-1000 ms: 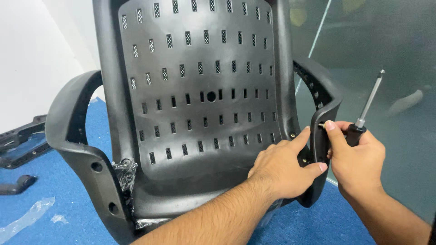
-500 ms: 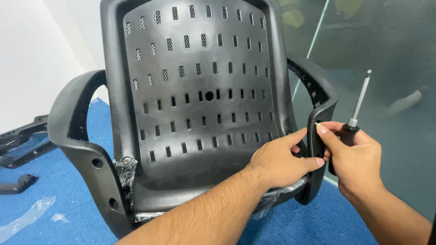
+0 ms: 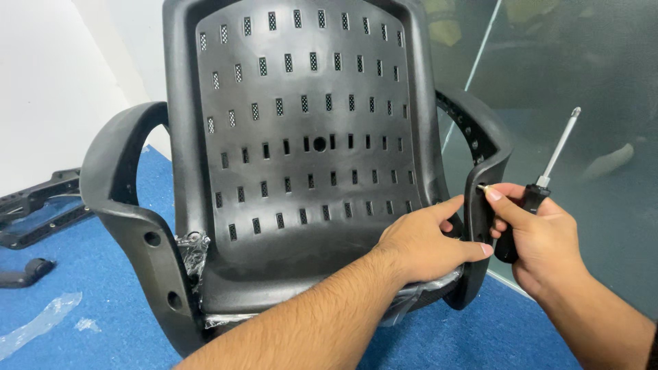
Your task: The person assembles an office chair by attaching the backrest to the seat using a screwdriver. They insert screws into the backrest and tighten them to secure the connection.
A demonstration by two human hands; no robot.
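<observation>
**Currently: small screw being set into right armrest hole**

Black plastic chair shell is stood on blue floor covering, perforated backrest facing the camera. Right armrest is steadied by the left hand, closed loosely around its upright, thumb laid across the near face. A small screw is pinched between thumb and forefinger of the right hand and held at the upper hole of that upright. A screwdriver is clamped in the same hand by the remaining fingers, black handle in the palm, shaft pointing up and to the right.

Risks, as judged:
- Screw could be dropped: only a fingertip pinch is available while the handle is also carried. It would likely be lost on the floor near the armrest foot.
- Cross-threading is possible if the screw is started at an angle; hole alignment cannot be confirmed from this view.
- Armrest could shift if the left grip is relaxed.

Surface/room: blue carpet or mat, scraps of clear plastic wrap lying at near left, more wrap caught at the seat edge. Black chair-base parts are left at far left. White wall at left, glass partition at right.
</observation>
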